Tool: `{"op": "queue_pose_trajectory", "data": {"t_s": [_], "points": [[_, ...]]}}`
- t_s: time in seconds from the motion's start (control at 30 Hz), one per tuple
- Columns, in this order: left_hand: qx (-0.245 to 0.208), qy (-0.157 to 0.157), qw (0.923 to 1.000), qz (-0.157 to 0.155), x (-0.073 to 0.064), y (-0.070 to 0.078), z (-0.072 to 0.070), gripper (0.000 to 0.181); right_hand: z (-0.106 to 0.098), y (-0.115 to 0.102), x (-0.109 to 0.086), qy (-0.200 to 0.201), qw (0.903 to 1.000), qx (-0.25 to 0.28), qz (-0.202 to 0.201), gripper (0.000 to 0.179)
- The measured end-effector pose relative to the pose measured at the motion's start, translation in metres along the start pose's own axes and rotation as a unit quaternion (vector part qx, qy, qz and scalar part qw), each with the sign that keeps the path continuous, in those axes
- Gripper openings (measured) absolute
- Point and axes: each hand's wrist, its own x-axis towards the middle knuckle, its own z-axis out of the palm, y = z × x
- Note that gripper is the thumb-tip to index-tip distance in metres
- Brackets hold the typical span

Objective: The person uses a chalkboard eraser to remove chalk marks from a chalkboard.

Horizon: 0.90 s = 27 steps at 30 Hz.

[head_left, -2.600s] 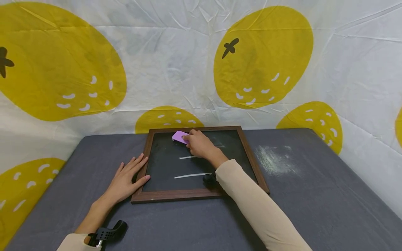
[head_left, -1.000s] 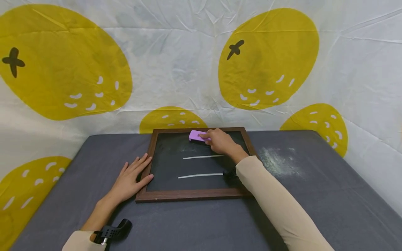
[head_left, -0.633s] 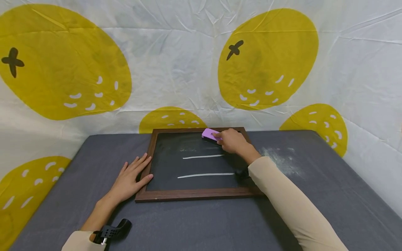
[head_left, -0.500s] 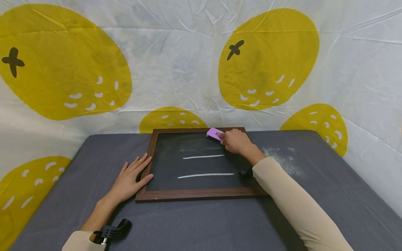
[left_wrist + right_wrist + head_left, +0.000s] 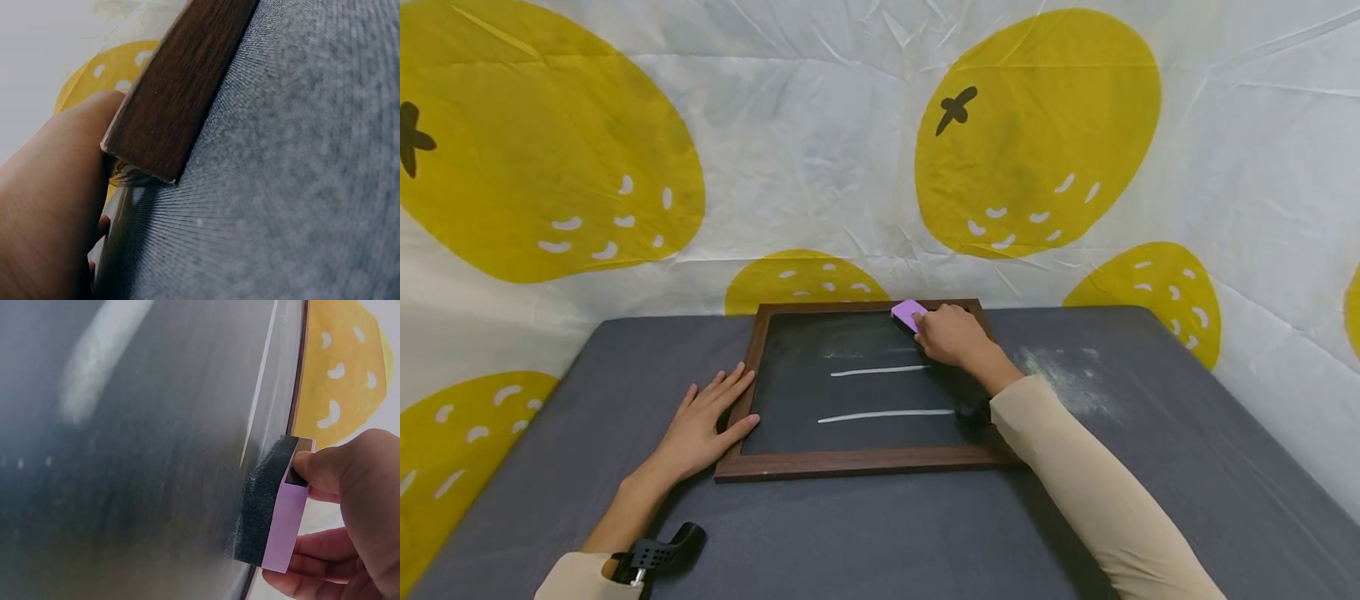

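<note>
A framed chalkboard [image 5: 850, 396] lies on the grey cloth, its wooden frame [image 5: 172, 94] seen close up in the left wrist view. Two white chalk lines run across its lower half, with faint smears above them. My right hand [image 5: 957, 335] grips a chalkboard eraser [image 5: 275, 506] with a purple back and a dark felt pad, thumb on one side and fingers on the other. In the head view the eraser sits at the board's upper right, felt side down. My left hand [image 5: 703, 425] rests with spread fingers on the frame's left edge.
A patch of chalk dust [image 5: 1063, 379] marks the grey tablecloth [image 5: 865, 533] right of the board. Behind the table hangs a white curtain [image 5: 820, 150] printed with yellow fruit. Camera mounts sit on both wrists.
My right hand has carried the eraser rightward along the top of the board, then turned it slightly over the last half second. My left hand stays on the frame.
</note>
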Motion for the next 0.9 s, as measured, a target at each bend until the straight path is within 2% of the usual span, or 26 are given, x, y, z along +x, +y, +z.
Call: {"op": "queue_pose_trajectory", "data": {"t_s": [0.1,0.27,0.5,0.73,0.9], "points": [[-0.004,-0.005,1.0,-0.002,0.0,0.0,-0.002,0.068,-0.002,-0.003,0.002,-0.006,1.0,-0.003,-0.004,0.022],[-0.005,-0.008,0.9999,-0.006,0.0,0.0,-0.004,0.068,-0.003,-0.011,0.007,-0.009,0.9988,-0.023,-0.042,0.014],[-0.006,-0.006,0.9999,-0.007,0.002,0.0,-0.001,0.069,0.002,-0.034,0.02,-0.005,0.9968,-0.031,-0.073,0.022],[-0.003,-0.001,1.0,-0.003,0.0,-0.002,0.001,0.069,0.006,-0.055,0.027,-0.002,0.9958,-0.018,-0.089,0.016],[0.001,0.005,1.0,0.001,0.0,-0.001,0.002,0.069,0.007,-0.066,0.031,-0.013,0.9944,0.002,-0.105,0.011]]}}
